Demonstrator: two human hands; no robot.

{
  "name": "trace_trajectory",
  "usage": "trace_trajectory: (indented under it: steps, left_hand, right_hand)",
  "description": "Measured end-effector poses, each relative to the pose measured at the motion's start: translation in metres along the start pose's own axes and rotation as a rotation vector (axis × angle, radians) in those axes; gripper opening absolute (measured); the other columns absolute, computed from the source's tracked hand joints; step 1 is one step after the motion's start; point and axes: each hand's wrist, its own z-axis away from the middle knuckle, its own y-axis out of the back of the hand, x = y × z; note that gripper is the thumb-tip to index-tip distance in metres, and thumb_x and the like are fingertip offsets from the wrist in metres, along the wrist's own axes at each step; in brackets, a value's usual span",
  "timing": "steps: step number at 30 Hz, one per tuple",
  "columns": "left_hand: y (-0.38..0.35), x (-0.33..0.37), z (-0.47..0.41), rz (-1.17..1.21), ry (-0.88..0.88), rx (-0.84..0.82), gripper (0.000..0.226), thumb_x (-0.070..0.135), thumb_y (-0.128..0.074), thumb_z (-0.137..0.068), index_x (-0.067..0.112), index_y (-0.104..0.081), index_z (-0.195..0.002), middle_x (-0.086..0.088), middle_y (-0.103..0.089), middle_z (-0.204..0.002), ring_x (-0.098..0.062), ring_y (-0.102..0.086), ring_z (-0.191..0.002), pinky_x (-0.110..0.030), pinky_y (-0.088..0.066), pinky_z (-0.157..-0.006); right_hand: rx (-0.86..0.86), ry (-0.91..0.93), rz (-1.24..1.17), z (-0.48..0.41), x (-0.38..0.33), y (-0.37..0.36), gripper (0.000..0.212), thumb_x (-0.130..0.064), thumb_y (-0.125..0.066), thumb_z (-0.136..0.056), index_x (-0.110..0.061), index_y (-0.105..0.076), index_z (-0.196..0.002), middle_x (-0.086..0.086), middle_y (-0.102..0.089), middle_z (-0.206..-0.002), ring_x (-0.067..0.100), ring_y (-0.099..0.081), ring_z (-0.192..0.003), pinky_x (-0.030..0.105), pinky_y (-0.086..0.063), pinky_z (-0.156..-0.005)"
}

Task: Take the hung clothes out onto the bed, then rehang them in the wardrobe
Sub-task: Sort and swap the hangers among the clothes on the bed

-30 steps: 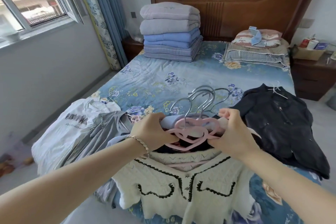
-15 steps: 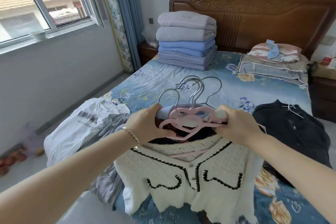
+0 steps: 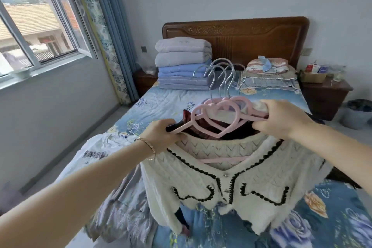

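— Where do we have the bundle?

— Right in front of us, held up above the bed; our left hand is curled round the left arm of the pink hangers, fingers wrapped under the bars; our right hand clamps the right arm, fingers folded over the top and thumb beneath; a grip at each end, we judge, stops the stack fanning apart.

— And the clothes themselves?

— The cream cardigan with black trim hangs nearest us, its hem low over the quilt; whether it touches we cannot tell; a dark red garment sits just behind it; how many more pieces follow we cannot tell either.

— Why do the metal hooks point away from us?

— They stand up together beyond our knuckles, all turned one way; that should let us drop them on a rail in one go; the wardrobe is not in view, so we would have to turn to find it.

— What lies on the bed?

— A white T-shirt and a grey garment are spread at the left edge; a dark garment shows at the right, mostly hidden by our arm; those look yet to be rehung; farther up, folded quilts are stacked against the headboard, beside the pillows.
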Motion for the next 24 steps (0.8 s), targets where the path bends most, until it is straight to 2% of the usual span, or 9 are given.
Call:
trace_trajectory:
  steps: [4, 6, 9, 11, 15, 17, 19, 21, 24]
  left_hand:
    - [0.039, 0.023, 0.008, -0.017, -0.086, -0.036, 0.028, 0.032, -0.075, -0.075, 0.013, -0.058, -0.063, 0.004, -0.047, -0.057, -0.011, -0.044, -0.054, -0.025, -0.031, -0.052]
    - [0.052, 0.032, 0.005, -0.018, -0.108, -0.029, 0.03, 0.034, -0.075, -0.074, 0.015, -0.057, -0.06, 0.003, -0.047, -0.058, -0.012, -0.044, -0.055, -0.025, -0.031, -0.052]
    - [0.053, 0.03, -0.001, -0.02, -0.111, -0.017, 0.032, 0.037, -0.075, -0.073, 0.02, -0.053, -0.058, 0.003, -0.049, -0.059, -0.014, -0.047, -0.057, -0.026, -0.032, -0.052]
    - [0.038, 0.019, -0.007, -0.035, -0.086, 0.011, 0.032, 0.042, -0.074, -0.073, 0.023, -0.051, -0.06, 0.005, -0.05, -0.06, -0.017, -0.05, -0.061, -0.026, -0.035, -0.055]
    - [-0.011, -0.012, -0.023, -0.088, 0.022, 0.032, 0.039, 0.053, -0.067, -0.075, 0.022, -0.045, -0.065, 0.007, -0.05, -0.064, -0.02, -0.055, -0.067, -0.027, -0.037, -0.056]
    - [-0.04, -0.028, -0.035, -0.079, 0.049, 0.023, 0.043, 0.058, -0.065, -0.072, 0.022, -0.043, -0.066, 0.008, -0.05, -0.063, -0.023, -0.059, -0.07, -0.029, -0.041, -0.058]
    - [-0.069, -0.043, -0.05, -0.175, 0.052, -0.003, 0.039, 0.055, -0.063, -0.077, 0.023, -0.044, -0.069, 0.007, -0.053, -0.07, -0.023, -0.056, -0.074, -0.029, -0.039, -0.06]
    - [-0.101, -0.056, -0.07, -0.304, 0.006, -0.005, 0.03, 0.051, -0.059, -0.082, 0.023, -0.052, -0.082, 0.002, -0.061, -0.089, -0.023, -0.054, -0.092, -0.03, -0.039, -0.07]
    - [-0.154, -0.073, -0.108, -0.483, -0.043, -0.021, 0.034, 0.05, -0.055, -0.086, 0.021, -0.058, -0.102, 0.001, -0.064, -0.108, -0.025, -0.041, -0.116, -0.034, -0.031, -0.092]
  right_hand:
    - [0.005, -0.132, -0.059, 0.023, -0.018, 0.027, 0.024, -0.029, -0.067, -0.072, -0.011, -0.058, -0.085, 0.006, -0.059, -0.075, 0.022, -0.052, -0.065, 0.03, -0.036, -0.058]
    - [0.018, -0.154, -0.1, 0.027, -0.024, 0.035, 0.02, -0.026, -0.068, -0.073, -0.01, -0.061, -0.083, 0.005, -0.055, -0.07, 0.02, -0.049, -0.06, 0.03, -0.034, -0.056]
    - [0.037, -0.182, -0.105, 0.024, -0.023, 0.031, 0.024, -0.029, -0.068, -0.071, -0.012, -0.062, -0.087, 0.004, -0.058, -0.075, 0.02, -0.051, -0.061, 0.029, -0.035, -0.056]
    - [0.019, -0.203, -0.055, 0.019, -0.017, 0.019, 0.028, -0.033, -0.067, -0.07, -0.018, -0.058, -0.092, 0.001, -0.059, -0.079, 0.021, -0.055, -0.068, 0.029, -0.037, -0.058]
    - [-0.011, -0.183, -0.054, 0.002, 0.004, -0.025, 0.021, -0.023, -0.067, -0.073, -0.024, -0.046, -0.071, -0.002, -0.054, -0.072, 0.025, -0.054, -0.074, 0.029, -0.035, -0.057]
    - [-0.035, -0.176, -0.066, -0.013, 0.022, -0.054, 0.015, -0.021, -0.067, -0.072, -0.026, -0.054, -0.077, 0.0, -0.061, -0.078, 0.026, -0.058, -0.079, 0.032, -0.043, -0.064]
    - [-0.074, -0.202, -0.05, -0.03, 0.043, -0.087, 0.02, -0.026, -0.069, -0.072, -0.023, -0.059, -0.09, 0.002, -0.064, -0.086, 0.027, -0.06, -0.084, 0.035, -0.047, -0.072]
    - [-0.089, -0.233, 0.004, -0.047, 0.066, -0.123, 0.024, -0.03, -0.07, -0.075, -0.019, -0.059, -0.093, 0.004, -0.058, -0.087, 0.025, -0.054, -0.086, 0.037, -0.047, -0.078]
    - [-0.054, -0.292, 0.103, -0.076, 0.103, -0.179, 0.022, -0.033, -0.068, -0.08, -0.022, -0.059, -0.097, 0.003, -0.043, -0.088, 0.028, -0.044, -0.09, 0.035, -0.04, -0.083]
